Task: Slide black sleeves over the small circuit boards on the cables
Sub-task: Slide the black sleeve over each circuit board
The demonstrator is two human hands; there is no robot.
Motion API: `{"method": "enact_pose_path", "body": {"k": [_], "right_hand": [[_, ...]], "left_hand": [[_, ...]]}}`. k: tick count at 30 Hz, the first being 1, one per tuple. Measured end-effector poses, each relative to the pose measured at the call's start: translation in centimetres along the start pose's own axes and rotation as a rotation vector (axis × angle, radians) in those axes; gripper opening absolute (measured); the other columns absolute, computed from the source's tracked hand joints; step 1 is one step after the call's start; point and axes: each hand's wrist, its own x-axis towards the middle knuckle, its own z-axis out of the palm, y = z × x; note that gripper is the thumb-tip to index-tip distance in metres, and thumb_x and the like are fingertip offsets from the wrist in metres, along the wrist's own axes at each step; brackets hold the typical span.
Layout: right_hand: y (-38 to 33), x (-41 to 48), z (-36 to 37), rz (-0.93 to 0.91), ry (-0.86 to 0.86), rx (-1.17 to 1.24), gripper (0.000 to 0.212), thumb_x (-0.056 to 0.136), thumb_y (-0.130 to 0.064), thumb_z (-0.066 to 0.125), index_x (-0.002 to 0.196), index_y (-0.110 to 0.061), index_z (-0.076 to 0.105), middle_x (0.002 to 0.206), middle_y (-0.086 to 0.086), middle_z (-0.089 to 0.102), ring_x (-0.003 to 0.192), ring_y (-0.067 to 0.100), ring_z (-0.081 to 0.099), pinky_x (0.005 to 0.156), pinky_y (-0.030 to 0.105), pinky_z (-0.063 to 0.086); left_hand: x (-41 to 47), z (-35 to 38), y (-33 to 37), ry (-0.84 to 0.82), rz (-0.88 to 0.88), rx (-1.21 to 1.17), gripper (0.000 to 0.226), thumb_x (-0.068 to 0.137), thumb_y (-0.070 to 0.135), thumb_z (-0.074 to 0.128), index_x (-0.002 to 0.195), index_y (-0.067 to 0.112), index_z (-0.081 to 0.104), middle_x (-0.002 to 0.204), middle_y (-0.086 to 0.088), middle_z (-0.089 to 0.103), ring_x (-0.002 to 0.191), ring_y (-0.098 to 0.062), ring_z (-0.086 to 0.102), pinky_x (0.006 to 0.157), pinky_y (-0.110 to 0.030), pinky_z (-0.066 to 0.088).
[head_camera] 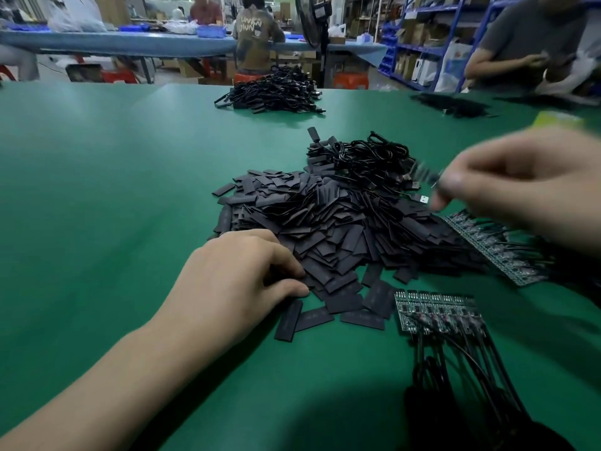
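left grip [237, 281] lies curled on the near edge of the sleeve pile [325, 222] on the worktop [97, 190]; i cannot tell if it holds one. right grip [514, 187], blurred, pinches a cable end [422, 173] above.

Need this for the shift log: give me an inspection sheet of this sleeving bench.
Surface: green table mat.
Job's things: pile of flat black sleeves, centre; green circuit-board strip near right; second strip beyond it.
Clutter: blurred yellow-green object, far right.
Grips: left hand, fingers curled on pile's edge, hold unclear; right hand pinches small blurred item.
Cables: black cables leave near strip; coiled black cable bundle behind pile; farther black cable heap.
Surroundings: people at long blue table, black standing fan, blue shelving.
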Motion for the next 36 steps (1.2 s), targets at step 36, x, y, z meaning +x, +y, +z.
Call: {"method": "enact_pose_path", "body": {"k": [36], "right_hand": [[2.2,-1.6,8.1,0.036,-0.267,0.643,0.045,0.095,-0.047,0.047,0.064,-0.02,0.064,0.057,-0.003,0.03,0.054,0.013,0.029,0.05,0.016,0.029]], "left_hand": [[-0.7,1.4,2.4,0.345,0.053,-0.505,0.018,0.075,0.035,0.078,0.093,0.035,0.079,0.083,0.021,0.076,0.074,-0.002,0.072,0.071,-0.023,0.056]]}}
